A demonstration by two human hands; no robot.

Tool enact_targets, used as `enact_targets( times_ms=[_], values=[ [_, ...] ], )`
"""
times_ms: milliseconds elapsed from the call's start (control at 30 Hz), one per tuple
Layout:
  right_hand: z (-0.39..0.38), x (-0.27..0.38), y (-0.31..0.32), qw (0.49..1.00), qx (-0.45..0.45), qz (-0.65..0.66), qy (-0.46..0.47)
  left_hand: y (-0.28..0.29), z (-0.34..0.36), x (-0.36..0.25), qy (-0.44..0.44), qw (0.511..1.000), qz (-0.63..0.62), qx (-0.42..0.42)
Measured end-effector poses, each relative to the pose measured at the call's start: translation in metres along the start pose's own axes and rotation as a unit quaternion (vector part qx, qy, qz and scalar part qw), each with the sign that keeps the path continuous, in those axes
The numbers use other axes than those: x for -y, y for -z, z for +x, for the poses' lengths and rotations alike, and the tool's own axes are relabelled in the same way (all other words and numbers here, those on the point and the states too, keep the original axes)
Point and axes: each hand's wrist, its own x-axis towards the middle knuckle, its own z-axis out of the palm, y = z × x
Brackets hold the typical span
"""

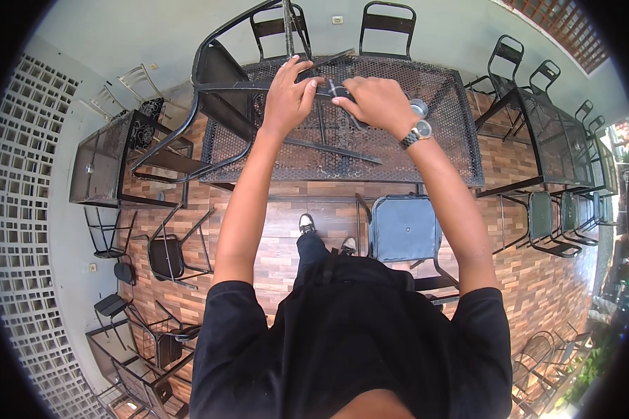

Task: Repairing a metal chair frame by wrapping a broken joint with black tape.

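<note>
A black metal chair [220, 87] lies tipped over on a black mesh-topped table [426, 157]. My left hand [288, 98] grips the chair's frame where its bars meet, thumb pointing right. Farther right, my right hand [381, 103] closes around the dark bar's end, with the thumb below and the fingers above. A small greyish piece [333, 89] shows by that thumb and forefinger; its kind is unclear. Beside the right wrist, partly hidden, is a round, clear, shiny object [418, 107]. Loose-looking dark bars [335, 149] cross the tabletop under the chair.
Two black chairs [388, 28] stand behind the table against the wall. A chair with a blue-grey seat [405, 227] is close on my right. More mesh tables [555, 143] stand to the right, another table [101, 160] to the left. Several chairs [166, 256] occupy the wood-patterned floor.
</note>
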Motion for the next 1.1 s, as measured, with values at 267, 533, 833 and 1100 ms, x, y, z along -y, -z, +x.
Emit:
enact_targets(
  times_ms=[267, 533, 833, 1100],
  values=[
    [-0.015, 0.006, -0.013, 0.99, -0.127, -0.057, 0.005, 0.003, 0.001, 0.001, 0.011, 1.0, -0.005, 0.016],
    [-0.02, 0.016, -0.008, 0.974, -0.164, -0.058, -0.142, 0.003, 0.001, 0.0, 0.003, 1.0, -0.006, 0.002],
    [0.016, 0.052, -0.029, 0.958, -0.221, -0.112, -0.146, 0.025, 0.018, 0.023, -0.06, 0.987, -0.002, 0.149],
    [0.0, 0.035, -0.025, 0.962, -0.233, -0.116, -0.084, 0.027, 0.031, 0.059, -0.169, 0.963, -0.072, 0.197]
  ],
)
